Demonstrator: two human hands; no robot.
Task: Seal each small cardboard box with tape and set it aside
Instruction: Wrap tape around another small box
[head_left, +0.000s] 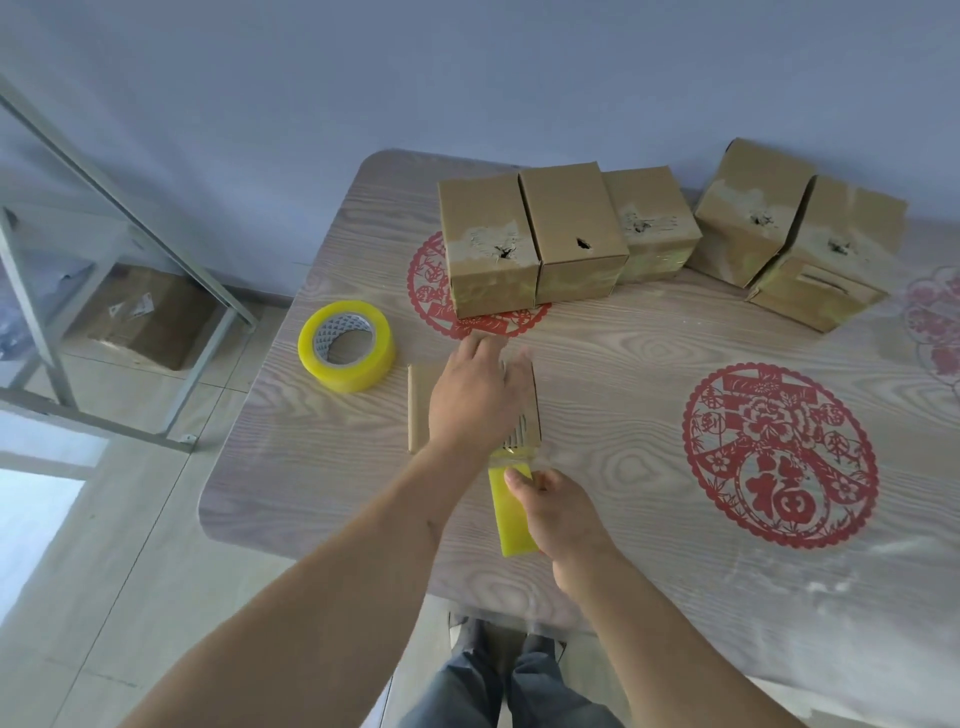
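**Tape being drawn across one box, five more at the back**

A small cardboard box (418, 405) is lain on its side on the worktop (623, 364), near the front edge, and is pinned flat under the left hand (475, 400); the fingers are laid out straight and a little spread over its top, judged to stop it sliding while tape is pulled. A second yellow tape roll (511, 517) is gripped in the right hand (558, 512), fingers curled round it with the thumb on top, just in front of the box. A short clear strip (511, 454) is stretched from roll to box edge, kept taut so it lands without wrinkles. Sealing is judged to be under way, not finished.

A spare tape roll (345, 345) is lain flat to the left, near the box. Five boxes (571, 234) are lined along the far edge, clear of the working spot; whether all are sealed cannot be told.
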